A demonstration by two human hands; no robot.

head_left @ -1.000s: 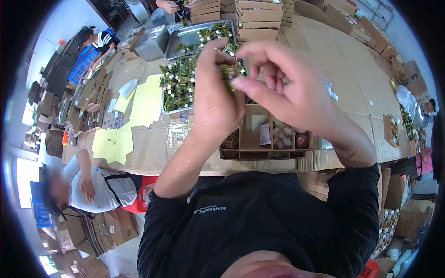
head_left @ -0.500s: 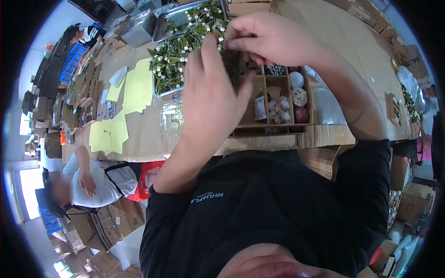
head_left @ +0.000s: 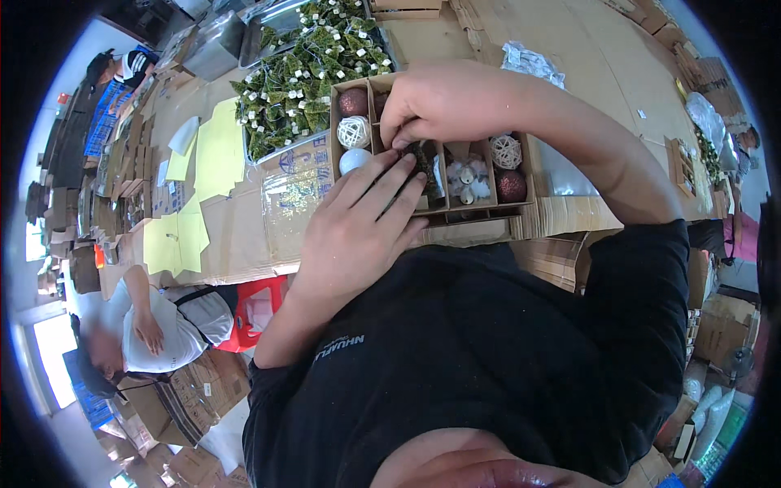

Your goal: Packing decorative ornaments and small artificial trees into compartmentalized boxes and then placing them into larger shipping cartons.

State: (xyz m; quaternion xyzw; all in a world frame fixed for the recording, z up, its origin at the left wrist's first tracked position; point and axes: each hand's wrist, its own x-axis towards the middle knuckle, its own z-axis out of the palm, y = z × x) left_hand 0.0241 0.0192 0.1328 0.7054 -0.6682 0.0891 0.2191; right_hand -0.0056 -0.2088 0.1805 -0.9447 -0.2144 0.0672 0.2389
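Both my hands are over a divided brown cardboard box point(head_left: 527, 167). My right hand point(head_left: 443, 102) reaches in from the far side, thumb and fingers pinched together over a middle compartment; what is between the fingertips is hidden. My left hand point(head_left: 354, 232) lies over the near-left part of the box, palm down with fingers stretched out, fingertips close to the right ones. Just below the fingertips, a small green artificial tree point(head_left: 423, 167) shows in the middle compartment. Around it sit dark red glitter balls point(head_left: 511, 185), white woven balls point(head_left: 353, 132), a plain white ball point(head_left: 355, 160) and small fluffy white figures point(head_left: 468, 180).
Beyond the box at left, a metal tray point(head_left: 282, 146) is heaped with small green trees on white blocks. Yellow paper sheets point(head_left: 220, 150) lie left of it. Crumpled clear plastic point(head_left: 533, 63) rests at the far right. A person in white point(head_left: 167, 325) sits at the left.
My hands have moved from beside the tray of trees to the box, and the right fingers now reach into a middle compartment. More of the box's left side shows.
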